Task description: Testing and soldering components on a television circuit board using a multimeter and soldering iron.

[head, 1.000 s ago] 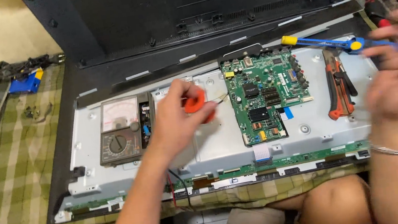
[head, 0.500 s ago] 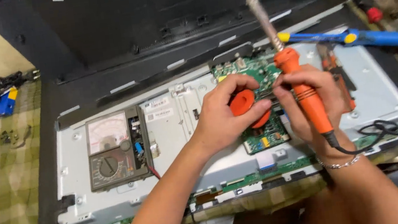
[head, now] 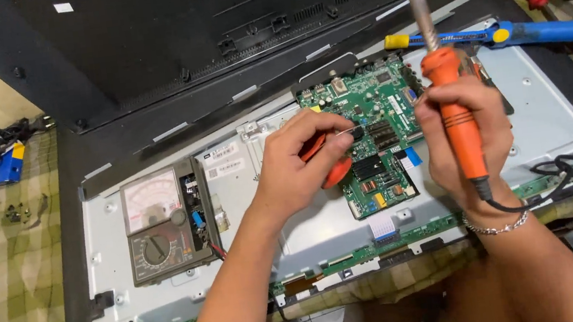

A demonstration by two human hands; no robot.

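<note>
While left hand point(head: 301, 163) pinches solder spool point(head: 331, 166), right hand point(head: 462, 136) grip encloses soldering iron point(head: 457, 114).

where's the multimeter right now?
In the head view, the analog multimeter lies on the left part of the grey metal back panel, left of the left hand and the green circuit board.

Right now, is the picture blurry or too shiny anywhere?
Head view: mostly sharp; the green circuit board and the meter show fine detail. Even, soft light, no hard shadows. Mild sheen on the grey metal back panel. The soldering iron in the right hand runs out of frame at the top; the left hand is crisp.
</note>
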